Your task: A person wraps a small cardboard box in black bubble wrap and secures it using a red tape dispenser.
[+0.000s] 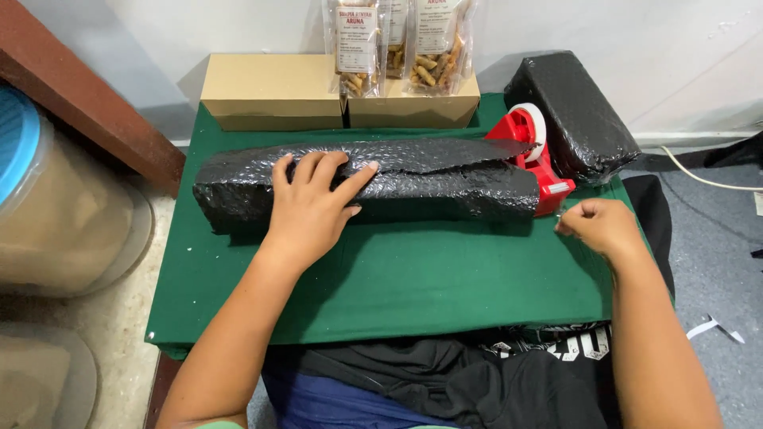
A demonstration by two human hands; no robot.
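Observation:
A long parcel wrapped in black bubble wrap lies across the green table. My left hand rests flat on top of it, fingers spread, pressing the wrap down. My right hand hovers at the parcel's right end with fingertips pinched together, just below a red tape dispenser with a white roll. Whether a strip of tape is between the fingers cannot be told.
Two brown cardboard boxes stand at the back with clear snack packets leaning on them. A second black-wrapped parcel sits at the back right. A plastic container with a blue lid stands on the floor at left.

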